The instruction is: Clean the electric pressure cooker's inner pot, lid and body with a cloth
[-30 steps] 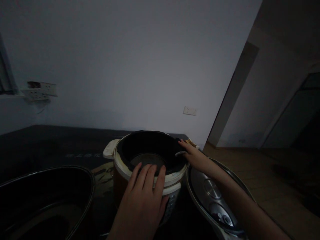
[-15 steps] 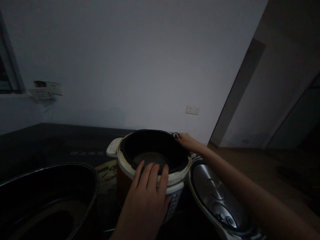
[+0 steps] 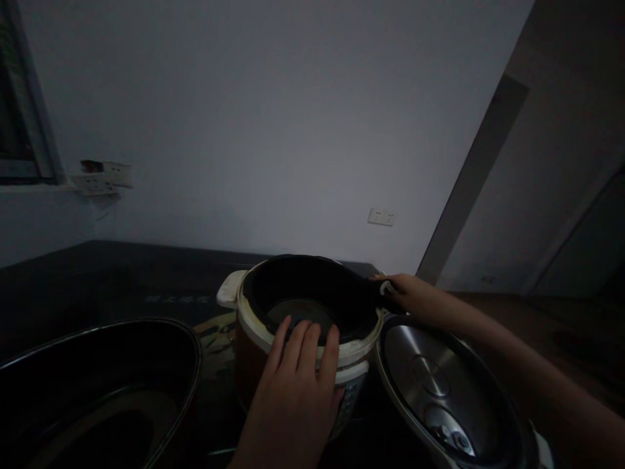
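Note:
An electric pressure cooker [image 3: 254, 371] with a white rim, brown body and dark inner pot [image 3: 312, 277] stands uncovered in the middle. My left hand [image 3: 297, 378] is closed over its front rim, fingertips just inside and thumb outside by the control panel. At the right rim, my right hand [image 3: 407, 293] grips a dark piece with a pale curled edge [image 3: 387, 290]; it reaches from the rim to my fingers, and its kind is unclear in the dim light. Below my right forearm lies the cooker's lid [image 3: 434, 384], its metal inner side facing up.
A large dark pot or basin [image 3: 190, 352] occupies the left foreground. The black countertop [image 3: 146, 273] runs back to a pale wall with a socket [image 3: 382, 216]. More sockets [image 3: 105, 177] hang by the window at left. A doorway opens at right.
My right hand has moved right, away from the rim, drawing the dark piece outward. My left hand keeps its hold on the front rim. The view has shifted slightly, showing more of the lid.

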`<state>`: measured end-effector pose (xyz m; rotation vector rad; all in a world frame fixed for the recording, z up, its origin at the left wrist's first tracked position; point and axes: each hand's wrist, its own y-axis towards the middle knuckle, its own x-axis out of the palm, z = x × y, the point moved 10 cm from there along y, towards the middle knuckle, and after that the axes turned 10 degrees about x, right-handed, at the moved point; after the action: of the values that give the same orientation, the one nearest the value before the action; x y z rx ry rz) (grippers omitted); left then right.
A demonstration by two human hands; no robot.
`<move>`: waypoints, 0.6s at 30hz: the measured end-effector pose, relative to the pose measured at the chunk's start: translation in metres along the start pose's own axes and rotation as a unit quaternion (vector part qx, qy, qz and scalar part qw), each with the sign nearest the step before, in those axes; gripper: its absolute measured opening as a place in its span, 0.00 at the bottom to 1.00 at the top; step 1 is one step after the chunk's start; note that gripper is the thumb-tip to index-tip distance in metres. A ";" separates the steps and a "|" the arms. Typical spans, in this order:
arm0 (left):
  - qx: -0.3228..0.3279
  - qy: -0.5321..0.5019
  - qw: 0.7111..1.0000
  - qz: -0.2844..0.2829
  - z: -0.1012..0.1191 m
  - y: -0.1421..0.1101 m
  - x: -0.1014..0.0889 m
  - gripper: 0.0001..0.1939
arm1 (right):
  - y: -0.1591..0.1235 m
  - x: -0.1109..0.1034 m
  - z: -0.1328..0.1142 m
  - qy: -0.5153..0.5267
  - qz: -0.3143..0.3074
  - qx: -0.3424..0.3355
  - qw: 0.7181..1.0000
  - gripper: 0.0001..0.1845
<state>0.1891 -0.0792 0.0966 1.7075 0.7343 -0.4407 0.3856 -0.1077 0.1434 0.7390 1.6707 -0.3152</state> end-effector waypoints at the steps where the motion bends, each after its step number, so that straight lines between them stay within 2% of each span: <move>1: 0.002 -0.001 1.000 -0.001 0.001 0.000 0.000 0.24 | 0.004 -0.010 0.003 -0.017 0.012 0.017 1.000 0.18; 4: 0.006 -0.002 1.000 -0.005 0.001 -0.001 0.000 0.24 | 0.023 -0.044 0.011 -0.063 0.106 0.088 0.989 0.19; 6: 0.007 -0.003 1.000 -0.006 0.001 -0.002 0.001 0.24 | 0.037 -0.050 0.011 -0.080 0.161 0.113 0.977 0.22; 7: 0.006 -0.003 1.000 -0.001 0.001 -0.002 0.000 0.24 | 0.043 -0.046 0.009 -0.088 0.173 0.120 0.974 0.23; 9: 0.007 -0.003 1.000 0.007 0.001 -0.001 -0.002 0.24 | 0.056 -0.025 0.004 -0.099 0.160 0.118 0.975 0.22; 12: 0.001 -0.006 1.000 0.010 -0.001 -0.001 -0.002 0.24 | 0.069 0.017 0.000 -0.108 0.089 0.103 0.985 0.14; 14: -0.004 -0.009 1.000 0.007 -0.002 -0.001 -0.001 0.24 | 0.071 0.037 0.001 -0.113 0.051 0.097 0.987 0.15; 18: -0.001 -0.017 1.000 0.005 -0.003 -0.004 0.001 0.26 | 0.078 0.050 0.005 -0.126 0.013 0.106 0.986 0.15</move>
<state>0.1869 -0.0759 0.0941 1.6974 0.7002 -0.4608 0.4342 -0.0370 0.1093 0.8414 1.4003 -0.5519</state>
